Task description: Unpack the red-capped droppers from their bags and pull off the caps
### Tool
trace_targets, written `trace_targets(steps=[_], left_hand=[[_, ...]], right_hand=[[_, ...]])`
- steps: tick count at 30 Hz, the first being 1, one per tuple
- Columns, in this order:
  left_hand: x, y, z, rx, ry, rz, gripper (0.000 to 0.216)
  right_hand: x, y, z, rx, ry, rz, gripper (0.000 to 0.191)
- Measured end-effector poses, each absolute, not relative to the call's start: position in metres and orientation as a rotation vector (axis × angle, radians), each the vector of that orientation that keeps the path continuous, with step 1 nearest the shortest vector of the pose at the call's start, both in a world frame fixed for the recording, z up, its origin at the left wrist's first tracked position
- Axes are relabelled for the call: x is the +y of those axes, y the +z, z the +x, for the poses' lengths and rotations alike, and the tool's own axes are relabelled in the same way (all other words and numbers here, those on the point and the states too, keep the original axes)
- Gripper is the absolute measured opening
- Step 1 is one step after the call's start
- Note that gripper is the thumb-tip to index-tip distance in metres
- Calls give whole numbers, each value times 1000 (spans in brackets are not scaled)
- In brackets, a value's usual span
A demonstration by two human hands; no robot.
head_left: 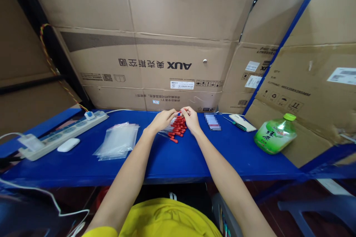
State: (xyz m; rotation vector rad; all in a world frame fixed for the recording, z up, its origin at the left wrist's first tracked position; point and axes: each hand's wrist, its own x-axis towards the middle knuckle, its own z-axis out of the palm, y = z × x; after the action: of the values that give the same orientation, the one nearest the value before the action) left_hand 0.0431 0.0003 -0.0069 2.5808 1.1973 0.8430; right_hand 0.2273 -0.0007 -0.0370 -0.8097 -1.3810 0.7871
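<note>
A pile of red-ended clear tubes (178, 129), which look like droppers, lies on the blue table, with most red ends toward me and to the right. At the pile's far edge, my right hand (190, 117) pinches the red end of one dropper. Close beside it, my left hand (164, 119) is closed, its fingertips bent together over the clear tubes. What sits between the left fingertips is too small and covered to make out. To the left of the pile is a stack of clear zip bags (119, 141).
A power strip (66, 133) and a white case (68, 144) lie at the left. On the right are a phone (213, 122), a green-handled screwdriver (239, 126), a white flat device (244, 122) and a green bottle (275, 135). Cardboard sheets (155, 14) wall the back.
</note>
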Motion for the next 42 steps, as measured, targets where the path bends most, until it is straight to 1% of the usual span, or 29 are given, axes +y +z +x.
trace_targets(steps=[5,8,10,15,20,22,25,27,30,34,42], left_hand=[[4,-1,28,1192,860,2533,43],[6,0,20,1236,919,2529,49],[6,0,17,1276,964,2530,50],[4,-1,18,1493,1081,2489,45],[0,-1,24,1706,1249,2318,46],[-3,1,26,1667,1323,2310,44],[-7,3,33,1426,1396,2428,38],[-10,3,40,1260,1314,2535,38],[-11,0,50,1171,1062,2625,38],[-8,-7,57,1287,879,2650,38],[-5,-9,57,1412,752,2723,40]], right_hand=[[2,-37,228,-1361,783,-814,34],[5,-37,235,-1293,748,-834,35],[7,-37,240,-1245,727,-833,35],[9,-39,244,-1224,700,-838,35],[8,-40,238,-1253,727,-841,36],[7,-40,236,-1255,741,-824,35],[4,-38,234,-1269,754,-800,33],[1,-37,232,-1307,758,-796,32],[-3,-35,230,-1383,762,-790,32],[-5,-34,229,-1458,747,-783,29],[-4,-30,236,-1464,741,-793,28]])
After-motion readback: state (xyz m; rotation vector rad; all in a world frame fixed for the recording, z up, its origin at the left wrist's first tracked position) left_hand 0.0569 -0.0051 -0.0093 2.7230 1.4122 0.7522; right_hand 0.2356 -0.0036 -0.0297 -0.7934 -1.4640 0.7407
